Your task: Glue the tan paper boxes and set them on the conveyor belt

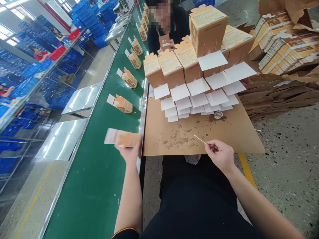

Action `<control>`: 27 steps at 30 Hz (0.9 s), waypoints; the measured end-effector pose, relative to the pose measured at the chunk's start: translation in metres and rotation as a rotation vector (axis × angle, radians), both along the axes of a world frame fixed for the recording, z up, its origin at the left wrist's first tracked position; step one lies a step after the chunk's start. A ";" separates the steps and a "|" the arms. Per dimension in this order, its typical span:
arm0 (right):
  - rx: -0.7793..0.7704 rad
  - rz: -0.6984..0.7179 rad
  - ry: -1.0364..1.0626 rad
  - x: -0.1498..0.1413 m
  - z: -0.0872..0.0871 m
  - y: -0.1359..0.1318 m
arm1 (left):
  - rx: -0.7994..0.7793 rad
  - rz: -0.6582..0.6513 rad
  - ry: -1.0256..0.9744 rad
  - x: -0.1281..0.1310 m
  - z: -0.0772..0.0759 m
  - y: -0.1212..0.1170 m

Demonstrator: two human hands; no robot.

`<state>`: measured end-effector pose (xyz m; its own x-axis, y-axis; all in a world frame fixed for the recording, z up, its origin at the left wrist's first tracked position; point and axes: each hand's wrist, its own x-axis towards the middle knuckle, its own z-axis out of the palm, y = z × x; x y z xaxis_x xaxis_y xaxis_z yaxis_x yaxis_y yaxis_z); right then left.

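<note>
My left hand [129, 152] is closed round a small cardboard box [128, 139] at the near edge of the green conveyor belt [99, 186]. The box is blurred, and its white flap points left. Pinched between the thumb and fingers of my right hand [220, 154] is a cotton swab [198, 138], its tip pointing up and left over the cardboard sheet [159, 132]. Dark wet-looking stains mark the sheet. A small clear round dish [218, 115] sits by the stacked boxes [171, 71], whose white flaps stick out towards me.
More boxes [124, 103] stand in a line along the belt. Across the stack, a co-worker [179, 23] holds a brown box. At the right lie bundles of flat cartons [286, 49] on brown paper. Metal side tables [62, 139] and blue crates [87, 16] are to the left.
</note>
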<state>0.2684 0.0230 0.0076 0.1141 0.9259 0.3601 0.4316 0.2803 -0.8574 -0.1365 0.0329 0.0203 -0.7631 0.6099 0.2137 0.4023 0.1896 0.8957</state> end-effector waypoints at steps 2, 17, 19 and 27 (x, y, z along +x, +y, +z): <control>-0.006 -0.019 -0.004 0.002 0.001 0.005 | 0.020 0.053 -0.022 -0.039 0.010 0.005; -0.011 -0.158 -0.041 0.041 -0.001 0.012 | 0.351 -0.085 -0.022 0.009 0.045 0.045; 0.008 -0.156 -0.042 0.040 0.002 0.015 | 0.295 -0.293 -0.230 0.033 0.081 0.104; 0.094 -0.173 -0.028 0.037 0.020 0.013 | 0.041 -0.644 -0.428 0.103 0.148 0.261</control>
<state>0.3054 0.0363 0.0277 0.2574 0.8556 0.4491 0.5034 0.2780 -0.8181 -0.0339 0.2940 0.1683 -0.2817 0.9594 0.0120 0.0391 -0.0010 0.9992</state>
